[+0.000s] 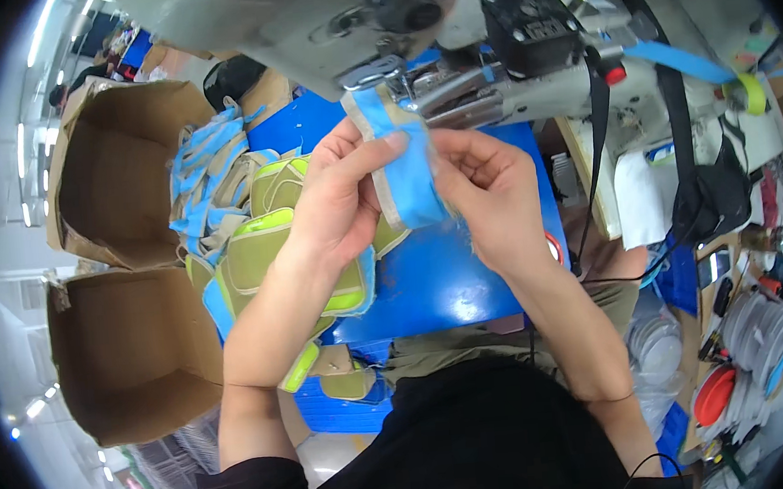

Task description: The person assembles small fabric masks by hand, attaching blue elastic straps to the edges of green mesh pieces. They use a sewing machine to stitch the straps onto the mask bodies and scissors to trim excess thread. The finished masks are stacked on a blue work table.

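A blue fabric piece with beige edging (411,188) is held up just under the sewing machine head (373,7), near its metal arm (463,101). My left hand (337,189) grips its left side, thumb lying across the blue cloth. My right hand (493,195) pinches the right edge with curled fingers. Below and left of my hands, olive and lime-green fabric panels (255,264) with blue backing lie piled on the blue work table (427,288), beside a heap of blue and beige strips (207,181).
Two open cardboard boxes (119,174) (128,348) stand at the left. At the right are black straps (681,130), a white cloth (636,198), a yellow-green tape roll (750,92), plates of spools and a red round item (714,394), with assorted clutter around them.
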Action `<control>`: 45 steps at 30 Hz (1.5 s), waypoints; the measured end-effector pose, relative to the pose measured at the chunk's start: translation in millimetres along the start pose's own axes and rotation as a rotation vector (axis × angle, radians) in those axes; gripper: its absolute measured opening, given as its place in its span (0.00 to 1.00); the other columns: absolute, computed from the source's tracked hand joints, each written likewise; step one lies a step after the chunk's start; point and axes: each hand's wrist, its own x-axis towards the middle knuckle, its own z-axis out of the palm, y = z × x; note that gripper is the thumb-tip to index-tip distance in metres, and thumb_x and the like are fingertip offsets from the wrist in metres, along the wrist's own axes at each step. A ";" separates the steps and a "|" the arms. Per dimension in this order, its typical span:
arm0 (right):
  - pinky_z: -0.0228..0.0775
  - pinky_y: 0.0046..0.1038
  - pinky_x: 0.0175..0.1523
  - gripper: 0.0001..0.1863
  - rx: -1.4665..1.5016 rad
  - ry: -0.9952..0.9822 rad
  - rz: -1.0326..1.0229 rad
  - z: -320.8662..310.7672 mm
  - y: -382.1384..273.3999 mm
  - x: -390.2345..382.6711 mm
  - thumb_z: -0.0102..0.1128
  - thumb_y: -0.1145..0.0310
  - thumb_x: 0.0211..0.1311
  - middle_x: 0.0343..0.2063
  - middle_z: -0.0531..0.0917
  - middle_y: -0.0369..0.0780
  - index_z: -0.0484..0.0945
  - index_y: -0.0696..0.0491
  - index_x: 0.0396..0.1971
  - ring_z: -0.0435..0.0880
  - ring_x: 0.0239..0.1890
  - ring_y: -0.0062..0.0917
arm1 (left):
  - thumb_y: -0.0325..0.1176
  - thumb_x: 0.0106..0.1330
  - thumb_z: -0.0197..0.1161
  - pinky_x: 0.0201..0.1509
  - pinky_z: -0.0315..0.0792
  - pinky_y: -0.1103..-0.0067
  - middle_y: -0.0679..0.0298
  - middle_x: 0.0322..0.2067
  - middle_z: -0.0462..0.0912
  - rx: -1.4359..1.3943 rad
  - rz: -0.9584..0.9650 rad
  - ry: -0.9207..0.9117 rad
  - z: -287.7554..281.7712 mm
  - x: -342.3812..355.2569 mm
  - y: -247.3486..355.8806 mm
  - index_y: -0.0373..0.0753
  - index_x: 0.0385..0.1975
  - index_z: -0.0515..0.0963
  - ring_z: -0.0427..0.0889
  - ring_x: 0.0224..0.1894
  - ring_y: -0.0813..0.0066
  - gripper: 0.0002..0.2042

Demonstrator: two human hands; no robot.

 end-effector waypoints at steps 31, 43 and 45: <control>0.74 0.18 0.40 0.13 -0.162 -0.059 0.013 -15.1 -12.0 -13.3 0.66 0.77 0.64 0.33 0.87 0.36 0.83 0.63 0.48 0.83 0.34 0.13 | 0.32 0.69 0.68 0.41 0.81 0.81 0.65 0.38 0.87 0.087 -0.053 0.077 15.9 -18.4 -7.1 0.38 0.45 0.80 0.86 0.36 0.80 0.10; 0.75 0.17 0.42 0.12 -0.043 -0.029 -0.001 -7.4 -13.3 -0.6 0.66 0.78 0.66 0.36 0.87 0.38 0.82 0.64 0.47 0.83 0.36 0.14 | 0.34 0.68 0.70 0.43 0.79 0.79 0.67 0.37 0.87 0.103 -0.191 0.037 10.8 0.7 12.4 0.39 0.43 0.82 0.85 0.36 0.81 0.09; 0.75 0.17 0.42 0.12 -0.083 -0.038 -0.010 -8.5 -16.5 1.6 0.65 0.78 0.66 0.36 0.87 0.38 0.82 0.64 0.48 0.83 0.36 0.14 | 0.34 0.68 0.70 0.42 0.78 0.80 0.67 0.37 0.87 0.098 -0.145 0.036 14.4 -1.3 13.1 0.39 0.43 0.82 0.84 0.36 0.82 0.09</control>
